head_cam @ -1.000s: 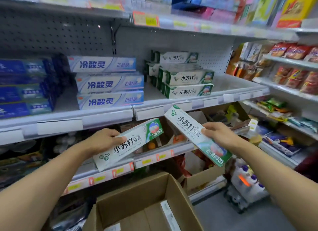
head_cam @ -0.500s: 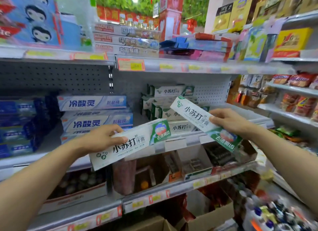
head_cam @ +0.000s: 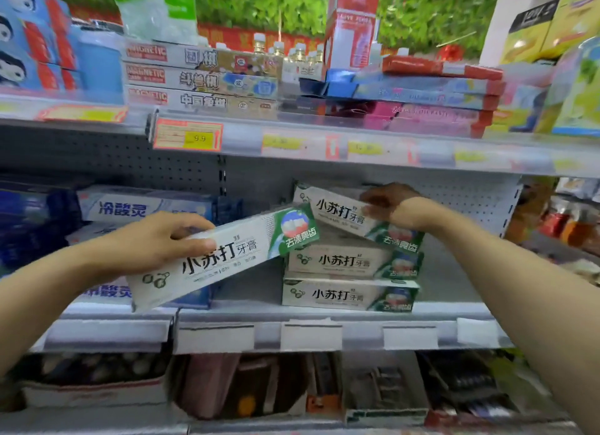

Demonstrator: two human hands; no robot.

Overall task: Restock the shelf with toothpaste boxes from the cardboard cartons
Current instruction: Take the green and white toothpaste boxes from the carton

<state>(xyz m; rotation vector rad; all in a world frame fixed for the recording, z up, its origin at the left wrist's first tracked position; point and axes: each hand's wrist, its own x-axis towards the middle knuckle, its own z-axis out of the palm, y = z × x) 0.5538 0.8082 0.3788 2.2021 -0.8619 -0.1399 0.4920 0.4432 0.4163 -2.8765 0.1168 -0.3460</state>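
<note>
Both hands grip a toothpaste box each, fingers curled round them. Left hand [head_cam: 156,243] clamps over the top edge of the near box [head_cam: 224,256], thumb on its front face, box tilted with its green end raised toward the right. Right hand [head_cam: 389,204] holds the far box [head_cam: 354,215] from above, fingers wrapped over its upper edge; that box slants down to the right, its lower green end touching the top of the stack

Largest down:
- shelf [head_cam: 324,314] runs below and behind both grips; blank white label holders [head_cam: 311,335] line its front rail, just beneath the hands
- upper shelf [head_cam: 324,142] overhead, well above the grips, with a price tag [head_cam: 188,136] reading 9.9 up and to the left of the right hand
- magnetic game boxes [head_cam: 201,77] stacked three high on that upper shelf
- blue-and-white toothpaste boxes [head_cam: 143,204] behind and left of the left hand
- stack of matching green-and-white boxes [head_cam: 350,279] directly under the right hand's box, just right of the left hand's box
- lower shelf goods, below the grips, too blurred to tell
</note>
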